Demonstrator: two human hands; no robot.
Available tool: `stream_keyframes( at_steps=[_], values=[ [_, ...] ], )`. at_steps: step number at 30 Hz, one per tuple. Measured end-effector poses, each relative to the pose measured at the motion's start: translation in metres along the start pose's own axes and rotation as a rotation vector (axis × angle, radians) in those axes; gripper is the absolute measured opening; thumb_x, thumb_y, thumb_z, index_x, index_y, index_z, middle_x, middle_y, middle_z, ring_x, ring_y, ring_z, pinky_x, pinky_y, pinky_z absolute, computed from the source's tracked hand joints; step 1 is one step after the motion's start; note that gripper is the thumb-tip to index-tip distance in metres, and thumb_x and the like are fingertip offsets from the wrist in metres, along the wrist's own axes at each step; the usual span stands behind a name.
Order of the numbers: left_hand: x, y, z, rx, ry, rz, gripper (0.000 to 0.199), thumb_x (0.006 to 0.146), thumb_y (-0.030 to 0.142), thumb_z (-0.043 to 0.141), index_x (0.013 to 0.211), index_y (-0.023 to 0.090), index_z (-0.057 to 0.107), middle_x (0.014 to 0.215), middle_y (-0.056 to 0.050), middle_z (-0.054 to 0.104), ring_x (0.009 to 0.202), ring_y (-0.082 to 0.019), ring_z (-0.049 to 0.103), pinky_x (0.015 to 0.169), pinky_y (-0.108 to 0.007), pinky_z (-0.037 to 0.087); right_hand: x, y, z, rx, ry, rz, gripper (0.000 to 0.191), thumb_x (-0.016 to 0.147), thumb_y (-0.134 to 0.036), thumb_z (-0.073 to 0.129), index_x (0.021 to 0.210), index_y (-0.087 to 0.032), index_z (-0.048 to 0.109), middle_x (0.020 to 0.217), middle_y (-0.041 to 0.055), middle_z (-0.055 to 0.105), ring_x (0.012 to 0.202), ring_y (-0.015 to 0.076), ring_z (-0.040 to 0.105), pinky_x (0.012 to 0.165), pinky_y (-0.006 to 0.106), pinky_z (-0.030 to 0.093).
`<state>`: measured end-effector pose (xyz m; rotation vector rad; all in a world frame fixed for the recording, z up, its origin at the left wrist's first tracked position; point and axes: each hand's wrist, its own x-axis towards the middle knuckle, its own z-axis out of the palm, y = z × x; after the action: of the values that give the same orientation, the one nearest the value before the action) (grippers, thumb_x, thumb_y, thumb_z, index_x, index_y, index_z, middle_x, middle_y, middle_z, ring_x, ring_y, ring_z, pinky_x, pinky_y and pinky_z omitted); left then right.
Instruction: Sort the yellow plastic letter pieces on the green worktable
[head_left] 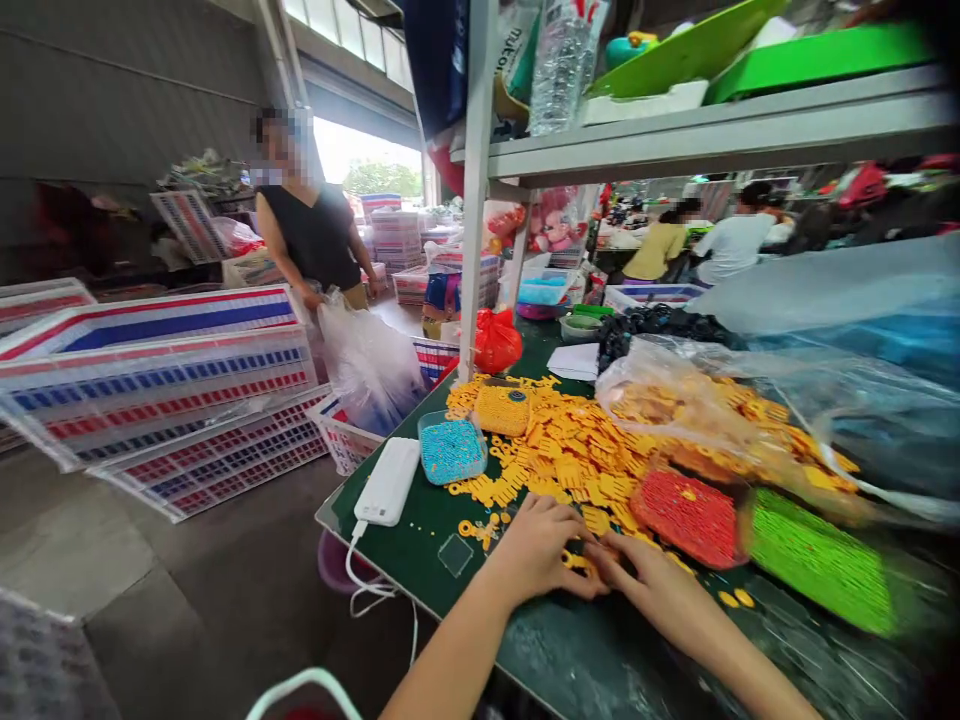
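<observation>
Over the near part of the green table, my left hand [536, 550] is closed with thumb and fingers round a small yellow plastic piece [576, 562]. The fingertips of my right hand [649, 575] are pinched together against the same spot, meeting the left fingers; what they grip is hidden. Just beyond my hands spreads a heap of yellow plastic pieces [570, 445], some with a ring at one end. Left of the heap stands a clear tub of blue beads [452, 450], beside a tub of yellow beads [501, 410]. Red beads [688, 515] and green beads [817, 560] fill trays on the right.
A white power bank [388, 482] with a cable lies at the table's left edge. Clear plastic bags [675, 385] cover the heap's far side. A metal shelf [697, 130] stands above. Striped crates [165, 370] and a person [319, 230] holding a plastic bag are at left.
</observation>
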<state>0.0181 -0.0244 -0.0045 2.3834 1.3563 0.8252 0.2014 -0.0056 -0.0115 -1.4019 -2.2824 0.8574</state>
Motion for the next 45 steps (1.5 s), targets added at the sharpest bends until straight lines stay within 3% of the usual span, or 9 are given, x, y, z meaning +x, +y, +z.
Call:
stream_keyframes(
  at_steps=[8,13,18,21,25,31,36,40,45],
  values=[
    [0.009,-0.007,0.006,-0.233,-0.117,0.146,0.036,0.071,0.041,0.081,0.097,0.021,0.065,0.098,-0.004,0.070,0.095,-0.023,0.063,0.085,-0.036,0.047,-0.027,-0.006,-0.011,0.330,0.129,0.067,0.055,0.079,-0.074,0.046,0.063,-0.021,0.044,0.059,-0.0040,0.039,0.057,0.0121,0.037,0.053,0.026,0.028],
    [0.009,-0.016,0.005,-0.115,-0.095,0.047,0.054,0.070,0.048,0.080,0.114,0.023,0.062,0.105,-0.004,0.069,0.099,-0.025,0.062,0.088,-0.037,0.046,-0.065,-0.004,-0.028,0.390,0.245,0.179,0.055,0.079,-0.074,0.048,0.063,-0.021,0.042,0.061,-0.0043,0.038,0.056,0.0110,0.035,0.051,0.025,0.027],
    [0.007,-0.022,0.003,0.108,0.010,-0.117,0.021,0.095,0.029,0.052,0.112,0.022,0.063,0.104,-0.005,0.071,0.100,-0.024,0.062,0.088,-0.039,0.043,-0.099,0.013,-0.044,0.387,0.262,0.286,0.060,0.075,-0.079,0.048,0.061,-0.021,0.045,0.058,-0.0038,0.040,0.056,0.0112,0.036,0.052,0.025,0.030],
    [0.008,-0.022,0.004,0.153,-0.011,-0.130,0.023,0.097,0.025,0.044,0.104,0.022,0.066,0.104,-0.005,0.071,0.099,-0.024,0.062,0.086,-0.038,0.042,-0.115,0.023,-0.054,0.350,0.236,0.331,0.061,0.074,-0.081,0.046,0.064,-0.021,0.051,0.059,-0.0026,0.043,0.056,0.0118,0.037,0.051,0.026,0.031],
    [0.009,-0.019,0.007,0.161,-0.080,-0.067,0.019,0.094,0.029,0.051,0.093,0.023,0.069,0.099,-0.003,0.072,0.096,-0.024,0.061,0.084,-0.038,0.042,-0.125,0.033,-0.072,0.281,0.251,0.375,0.059,0.079,-0.077,0.045,0.072,-0.020,0.058,0.060,-0.0024,0.045,0.053,0.0115,0.036,0.047,0.025,0.028],
    [0.012,-0.022,0.014,0.133,-0.079,-0.026,0.015,0.089,0.031,0.058,0.085,0.025,0.071,0.093,-0.003,0.071,0.092,-0.025,0.061,0.083,-0.038,0.041,-0.090,0.058,-0.118,0.116,0.412,0.238,0.061,0.077,-0.078,0.045,0.069,-0.019,0.058,0.060,-0.0008,0.051,0.055,0.0124,0.042,0.050,0.026,0.033],
    [0.013,-0.020,0.015,0.169,-0.116,-0.041,0.016,0.090,0.028,0.056,0.084,0.022,0.069,0.092,-0.004,0.072,0.092,-0.025,0.061,0.083,-0.039,0.042,-0.030,0.087,-0.169,-0.002,0.564,0.189,0.062,0.072,-0.080,0.047,0.062,-0.019,0.055,0.060,0.0023,0.058,0.060,0.0151,0.050,0.056,0.028,0.038],
    [0.013,-0.016,0.013,0.181,-0.144,-0.080,0.014,0.090,0.027,0.058,0.083,0.020,0.067,0.092,-0.005,0.071,0.093,-0.026,0.060,0.083,-0.039,0.042,0.022,0.101,-0.204,-0.046,0.696,0.192,0.057,0.079,-0.071,0.045,0.078,-0.016,0.061,0.077,0.0097,0.067,0.072,0.0203,0.058,0.066,0.032,0.045],
    [0.008,-0.012,0.012,0.198,-0.142,-0.082,0.011,0.090,0.026,0.060,0.084,0.019,0.065,0.094,-0.006,0.068,0.094,-0.025,0.058,0.083,-0.037,0.042,0.059,0.098,-0.199,-0.088,0.823,0.131,0.054,0.082,-0.062,0.047,0.101,-0.013,0.062,0.106,0.0197,0.066,0.096,0.0294,0.059,0.086,0.044,0.045]
  ],
)
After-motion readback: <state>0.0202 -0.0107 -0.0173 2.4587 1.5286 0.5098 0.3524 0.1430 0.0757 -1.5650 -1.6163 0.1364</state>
